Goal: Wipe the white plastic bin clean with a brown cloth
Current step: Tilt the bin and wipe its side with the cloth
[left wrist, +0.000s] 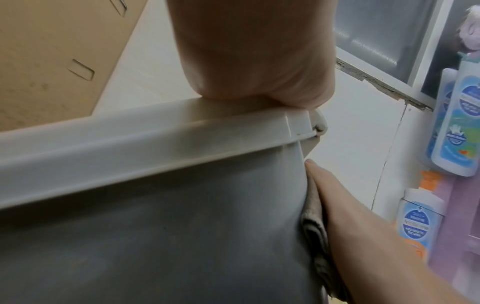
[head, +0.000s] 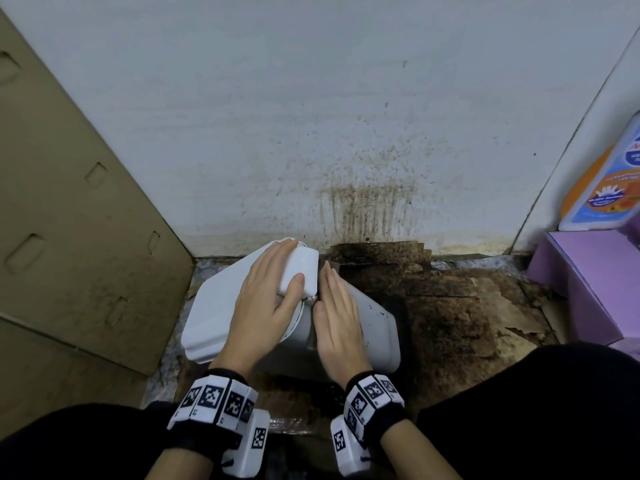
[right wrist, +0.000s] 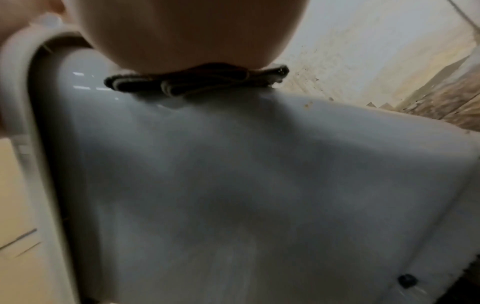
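Note:
The white plastic bin [head: 377, 327] lies on its side on the floor, its lid [head: 214, 306] turned to the left. My left hand [head: 294, 261] lies over the lid's raised flap and clasps it between fingers and thumb; its heel rests on the rim [left wrist: 155, 131]. My right hand [head: 332, 292] lies flat with straight fingers on the bin's upturned side. It presses a folded brown cloth [right wrist: 197, 82] against the plastic. The left wrist view shows the cloth [left wrist: 315, 232] squeezed between the palm and the bin wall. From the head camera the cloth is hidden under the hand.
A brown-stained white wall [head: 363, 202] stands right behind the bin. Soiled, torn cardboard [head: 450, 306] covers the floor to the right. A big cardboard sheet [head: 69, 237] leans at the left. A purple box [head: 588, 282] and plastic bottles [head: 602, 185] stand at the right.

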`<move>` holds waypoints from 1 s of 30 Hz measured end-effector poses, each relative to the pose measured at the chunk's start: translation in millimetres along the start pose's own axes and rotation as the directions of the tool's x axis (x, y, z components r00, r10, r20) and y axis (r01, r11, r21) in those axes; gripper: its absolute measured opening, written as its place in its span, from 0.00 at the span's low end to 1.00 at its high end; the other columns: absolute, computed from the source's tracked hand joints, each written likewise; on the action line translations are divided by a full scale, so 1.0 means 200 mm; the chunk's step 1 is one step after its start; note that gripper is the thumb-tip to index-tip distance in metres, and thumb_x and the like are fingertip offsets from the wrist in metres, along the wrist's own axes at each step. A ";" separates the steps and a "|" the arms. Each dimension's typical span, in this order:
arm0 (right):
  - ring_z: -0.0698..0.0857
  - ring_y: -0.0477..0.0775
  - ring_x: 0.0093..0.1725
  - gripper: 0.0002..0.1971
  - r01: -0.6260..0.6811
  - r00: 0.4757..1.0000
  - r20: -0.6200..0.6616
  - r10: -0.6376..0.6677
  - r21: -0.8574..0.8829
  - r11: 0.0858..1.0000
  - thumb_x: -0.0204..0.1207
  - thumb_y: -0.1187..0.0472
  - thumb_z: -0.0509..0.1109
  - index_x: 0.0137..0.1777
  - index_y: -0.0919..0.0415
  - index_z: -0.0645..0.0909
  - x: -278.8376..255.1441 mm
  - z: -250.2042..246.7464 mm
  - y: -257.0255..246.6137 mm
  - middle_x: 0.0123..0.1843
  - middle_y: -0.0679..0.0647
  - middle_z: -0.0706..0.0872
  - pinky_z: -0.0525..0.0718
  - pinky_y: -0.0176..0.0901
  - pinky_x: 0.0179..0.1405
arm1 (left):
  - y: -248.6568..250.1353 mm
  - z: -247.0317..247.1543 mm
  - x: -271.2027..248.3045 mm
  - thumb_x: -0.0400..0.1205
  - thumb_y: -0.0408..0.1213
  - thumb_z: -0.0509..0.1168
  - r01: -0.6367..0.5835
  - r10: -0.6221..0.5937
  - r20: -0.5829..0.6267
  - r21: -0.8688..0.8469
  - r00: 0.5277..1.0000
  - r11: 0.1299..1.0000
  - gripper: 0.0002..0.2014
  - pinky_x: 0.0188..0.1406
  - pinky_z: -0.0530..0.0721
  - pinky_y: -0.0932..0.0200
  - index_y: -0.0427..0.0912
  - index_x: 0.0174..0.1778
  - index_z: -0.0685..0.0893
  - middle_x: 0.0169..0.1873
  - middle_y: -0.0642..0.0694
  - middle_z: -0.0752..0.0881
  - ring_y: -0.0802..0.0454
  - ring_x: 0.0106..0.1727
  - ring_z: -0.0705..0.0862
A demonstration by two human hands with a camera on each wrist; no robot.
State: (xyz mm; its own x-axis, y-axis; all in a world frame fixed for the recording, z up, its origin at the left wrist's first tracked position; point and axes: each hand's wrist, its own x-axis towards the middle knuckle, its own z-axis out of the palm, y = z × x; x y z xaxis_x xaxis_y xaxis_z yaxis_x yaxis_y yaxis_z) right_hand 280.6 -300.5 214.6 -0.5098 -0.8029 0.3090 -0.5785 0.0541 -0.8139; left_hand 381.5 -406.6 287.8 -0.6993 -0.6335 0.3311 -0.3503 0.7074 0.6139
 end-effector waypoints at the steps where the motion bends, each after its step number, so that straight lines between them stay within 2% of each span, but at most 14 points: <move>1: 0.48 0.41 0.90 0.28 -0.005 1.000 -0.011 0.005 0.029 1.000 0.92 0.58 0.47 0.88 0.44 0.43 0.00 0.01 0.01 0.91 0.41 0.48 0.53 0.53 0.90 | 0.00 0.00 0.00 0.89 0.56 0.51 0.005 -0.005 0.000 0.000 1.000 1.000 0.27 0.84 0.62 0.57 0.56 0.86 0.67 0.84 0.60 0.69 0.64 0.86 0.61; 6: 0.49 0.41 0.89 0.26 -0.059 0.998 -0.028 0.062 0.083 0.995 0.92 0.55 0.46 0.90 0.49 0.51 0.01 0.04 0.08 0.91 0.40 0.51 0.52 0.48 0.89 | -0.01 -0.01 0.00 0.90 0.55 0.52 0.009 -0.009 -0.010 -0.008 1.000 1.000 0.26 0.83 0.62 0.61 0.56 0.86 0.67 0.84 0.61 0.69 0.64 0.86 0.62; 10: 0.47 0.37 0.89 0.26 -0.240 0.966 -0.070 0.247 0.104 0.965 0.90 0.47 0.42 0.88 0.43 0.50 -0.05 0.05 0.30 0.91 0.40 0.51 0.49 0.47 0.90 | -0.03 -0.04 0.00 0.89 0.54 0.53 0.005 -0.006 -0.029 -0.022 1.000 1.000 0.26 0.81 0.60 0.70 0.56 0.85 0.68 0.82 0.63 0.70 0.64 0.85 0.63; 12: 0.47 0.38 0.89 0.24 -0.348 0.932 -0.067 0.356 0.110 0.931 0.90 0.48 0.43 0.85 0.38 0.48 -0.08 0.05 0.42 0.90 0.40 0.49 0.46 0.43 0.89 | -0.03 -0.04 0.00 0.89 0.54 0.53 0.014 -0.015 -0.029 -0.029 0.999 0.999 0.26 0.81 0.61 0.68 0.57 0.85 0.68 0.82 0.64 0.70 0.65 0.85 0.63; 15: 0.48 0.40 0.88 0.22 -0.426 0.899 -0.061 0.433 0.108 0.898 0.92 0.56 0.46 0.83 0.40 0.48 -0.09 0.06 0.50 0.91 0.46 0.52 0.43 0.36 0.86 | -0.02 -0.03 0.00 0.89 0.54 0.53 0.012 -0.013 -0.015 -0.029 1.000 1.000 0.26 0.83 0.63 0.60 0.56 0.85 0.68 0.83 0.62 0.70 0.63 0.86 0.63; 17: 0.48 0.38 0.87 0.22 -0.449 0.886 -0.067 0.458 0.116 0.886 0.91 0.54 0.46 0.83 0.42 0.49 -0.07 0.06 0.47 0.91 0.47 0.54 0.43 0.35 0.86 | -0.01 -0.02 0.01 0.90 0.54 0.52 0.003 -0.003 -0.018 -0.007 1.000 1.000 0.26 0.84 0.63 0.57 0.54 0.85 0.68 0.83 0.60 0.70 0.62 0.86 0.63; 19: 0.48 0.41 0.89 0.26 -0.442 0.888 -0.079 0.453 0.126 0.888 0.87 0.49 0.44 0.85 0.43 0.51 -0.05 0.06 0.40 0.90 0.43 0.53 0.44 0.39 0.88 | -0.01 -0.01 0.01 0.90 0.53 0.52 0.001 -0.001 -0.019 0.002 1.000 1.000 0.26 0.85 0.64 0.55 0.54 0.86 0.68 0.84 0.59 0.70 0.62 0.86 0.62; 21: 0.47 0.39 0.89 0.28 -0.383 0.912 -0.093 0.400 0.157 0.910 0.86 0.46 0.42 0.87 0.43 0.51 -0.02 0.08 0.28 0.90 0.40 0.51 0.45 0.43 0.89 | 0.00 0.00 0.01 0.90 0.53 0.52 0.003 -0.003 -0.021 0.004 1.000 1.000 0.27 0.85 0.65 0.53 0.53 0.86 0.68 0.84 0.58 0.70 0.61 0.86 0.62; 23: 0.44 0.33 0.88 0.28 -0.299 0.942 -0.099 0.322 0.191 0.935 0.86 0.44 0.41 0.86 0.38 0.51 0.01 0.09 0.14 0.89 0.35 0.50 0.44 0.40 0.88 | 0.01 0.02 0.01 0.90 0.54 0.52 -0.001 0.002 -0.016 0.010 1.000 1.000 0.27 0.85 0.65 0.50 0.52 0.86 0.69 0.84 0.57 0.70 0.61 0.87 0.62; 26: 0.43 0.30 0.87 0.23 -0.206 0.968 -0.098 0.232 0.220 0.953 0.90 0.48 0.43 0.82 0.29 0.49 0.04 0.10 -0.03 0.87 0.28 0.48 0.43 0.34 0.86 | 0.01 0.03 0.01 0.90 0.53 0.53 -0.012 0.012 -0.015 0.010 1.000 1.000 0.27 0.86 0.66 0.47 0.51 0.85 0.69 0.84 0.56 0.71 0.59 0.87 0.63; 28: 0.45 0.32 0.88 0.23 -0.172 0.976 -0.090 0.197 0.232 0.957 0.91 0.52 0.44 0.84 0.32 0.49 0.04 0.09 -0.04 0.87 0.29 0.49 0.45 0.37 0.87 | 0.00 0.02 0.01 0.90 0.53 0.53 -0.009 0.009 -0.014 0.000 1.000 1.000 0.26 0.85 0.66 0.47 0.52 0.85 0.69 0.84 0.56 0.71 0.60 0.87 0.63; 30: 0.48 0.37 0.89 0.25 -0.127 0.986 -0.082 0.148 0.213 0.969 0.93 0.56 0.46 0.87 0.40 0.51 0.02 0.07 0.00 0.89 0.34 0.51 0.49 0.41 0.88 | 0.00 0.01 0.00 0.90 0.54 0.53 -0.009 0.008 -0.004 -0.006 1.000 1.000 0.26 0.85 0.66 0.49 0.53 0.85 0.68 0.84 0.58 0.70 0.61 0.87 0.62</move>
State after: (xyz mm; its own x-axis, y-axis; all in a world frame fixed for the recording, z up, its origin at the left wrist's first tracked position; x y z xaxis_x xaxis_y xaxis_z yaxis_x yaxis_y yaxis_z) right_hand 287.6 -313.1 208.6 -0.6400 -0.7348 0.2247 -0.3602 0.0285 -0.9324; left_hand 380.6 -407.3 286.5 -0.6996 -0.6289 0.3394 -0.3408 0.7110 0.6150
